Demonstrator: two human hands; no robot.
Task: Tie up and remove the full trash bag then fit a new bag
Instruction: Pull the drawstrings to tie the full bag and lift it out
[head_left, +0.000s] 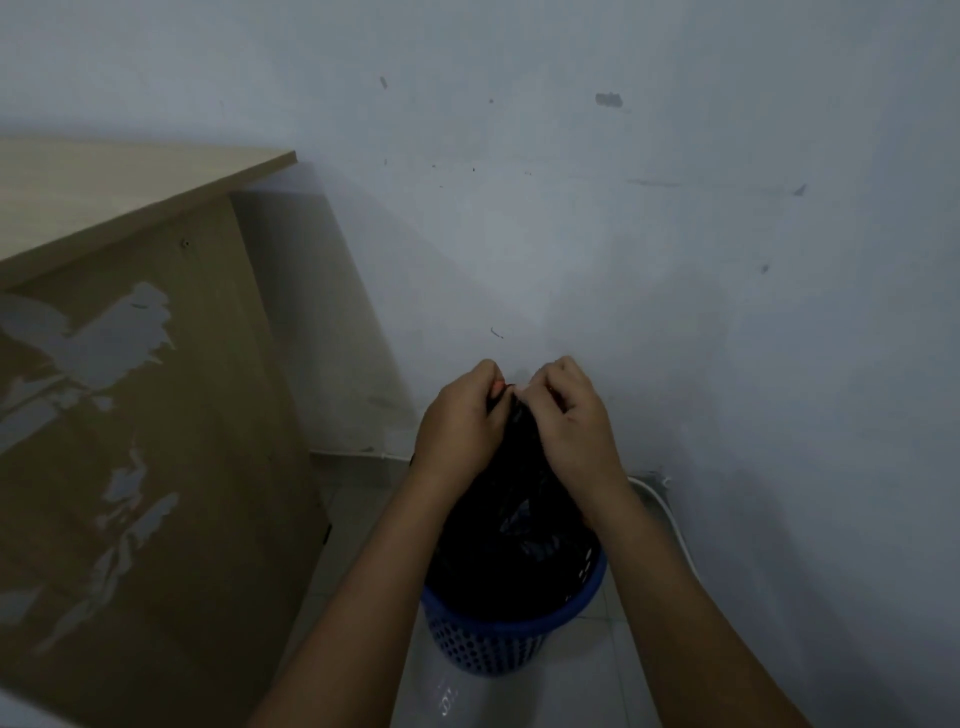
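Both my left hand (460, 423) and right hand (563, 415) pinch the gathered neck of the crinkled black plastic trash bag (511, 540) at lower centre frame, its bulk hanging straight below my fingers inside the perforated blue plastic bin (498, 642).

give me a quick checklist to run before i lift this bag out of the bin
1. Both hands on the bag neck: ok. The left hand and right hand pinch the gathered top of the black trash bag.
2. Knot finished: cannot tell, the fingers hide it.
3. Bag free of the bin rim: ok on the near side, where the blue bin shows a bare rim; the far side is hidden.
4. Room to lift: ok, only bare wall lies above the bag.
5. Cabinet clearance: ok, it stands apart on the left.
6. New bag within reach: cannot tell, none is in view.
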